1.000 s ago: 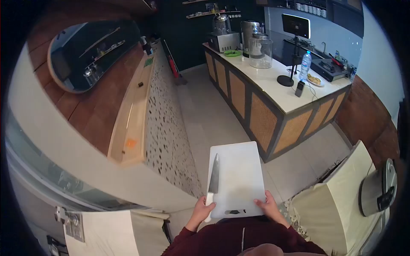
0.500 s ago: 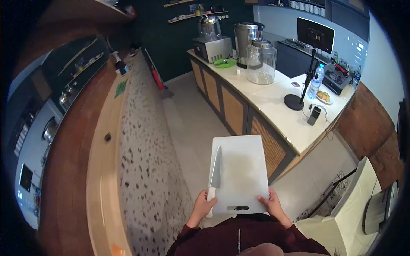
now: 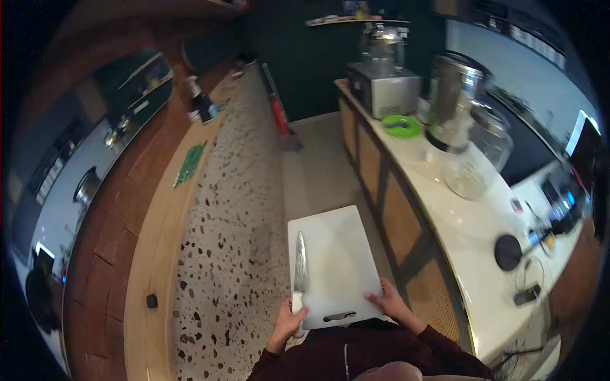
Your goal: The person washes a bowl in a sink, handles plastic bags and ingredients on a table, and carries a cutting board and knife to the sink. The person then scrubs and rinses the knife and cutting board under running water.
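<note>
A white cutting board (image 3: 337, 260) is held level in front of my body, its handle slot toward me. Along its left side lies a knife (image 3: 300, 263), blade pointing away from me and white handle at the near left corner. My left hand (image 3: 286, 325) is closed round that corner, with its thumb over the knife handle. At the near right edge, my right hand (image 3: 391, 303) grips the board, thumb on top and fingers underneath.
On the right runs a white counter (image 3: 438, 203) with a steel machine, a green plate (image 3: 401, 126), a metal urn, a glass jar and a black stand (image 3: 508, 252). A speckled wall with a wooden ledge (image 3: 159, 254) runs along the left.
The view has moved forward into the passage between ledge and counter, and the counter now stands close on the right. Both hands keep hold of the board, with the knife still on it.
</note>
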Motion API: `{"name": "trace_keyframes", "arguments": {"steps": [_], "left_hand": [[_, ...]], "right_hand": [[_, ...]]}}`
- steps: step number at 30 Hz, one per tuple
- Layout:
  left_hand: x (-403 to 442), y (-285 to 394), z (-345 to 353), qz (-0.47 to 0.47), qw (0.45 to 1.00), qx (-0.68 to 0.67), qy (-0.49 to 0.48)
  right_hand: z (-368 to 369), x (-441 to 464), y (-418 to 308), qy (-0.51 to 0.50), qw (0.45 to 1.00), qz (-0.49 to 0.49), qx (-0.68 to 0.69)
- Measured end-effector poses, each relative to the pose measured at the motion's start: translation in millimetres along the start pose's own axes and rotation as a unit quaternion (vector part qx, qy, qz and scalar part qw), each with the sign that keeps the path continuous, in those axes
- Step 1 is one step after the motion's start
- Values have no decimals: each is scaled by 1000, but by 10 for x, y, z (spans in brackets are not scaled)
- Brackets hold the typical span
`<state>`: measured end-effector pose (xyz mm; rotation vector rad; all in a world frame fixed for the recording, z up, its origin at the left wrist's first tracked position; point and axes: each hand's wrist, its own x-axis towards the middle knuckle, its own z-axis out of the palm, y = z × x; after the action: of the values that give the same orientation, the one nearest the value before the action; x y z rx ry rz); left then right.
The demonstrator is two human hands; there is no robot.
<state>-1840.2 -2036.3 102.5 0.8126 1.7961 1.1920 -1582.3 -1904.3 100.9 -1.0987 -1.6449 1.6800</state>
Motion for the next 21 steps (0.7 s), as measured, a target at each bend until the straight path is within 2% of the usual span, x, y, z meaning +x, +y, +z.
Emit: {"name": "trace_keyframes", "arguments": {"steps": [1, 2, 5, 9, 10, 12, 13, 14, 15, 18, 21], "left_hand": [[230, 34, -45, -7, 1000, -8, 12], [473, 44, -87, -10, 998, 13, 55], [1310, 213, -293, -46, 998, 25, 47], [2622, 320, -707, -35, 993, 112, 13], [2910, 411, -778, -34, 999, -7, -14], [3525, 635, -866, -6, 999, 48, -20], [3794, 827, -901, 7, 996, 79, -27], [4074, 1040, -913, -18, 994, 95, -51], [4357, 1158, -913, 6, 994, 100, -48], [5156, 1381, -908, 60, 991, 108, -56], [6082, 1559, -841, 87, 986, 104, -96]], "right_hand": [[17, 329, -72, -9, 1000, -13, -17], [18, 751, 242, -15, 996, -17, -85], [208, 1558, -286, -40, 998, 17, 46], [383, 2732, -420, -35, 998, 14, 59], [439, 2970, -460, -24, 998, 16, 57], [440, 3532, -568, 10, 999, 6, 50], [405, 3825, -582, 22, 999, -16, 18], [347, 4102, -556, 34, 999, -32, -12], [329, 4308, -603, 44, 997, -44, -41], [263, 4870, -1061, 70, 995, 46, 58], [156, 5621, -902, 129, 988, 11, 88]]}}
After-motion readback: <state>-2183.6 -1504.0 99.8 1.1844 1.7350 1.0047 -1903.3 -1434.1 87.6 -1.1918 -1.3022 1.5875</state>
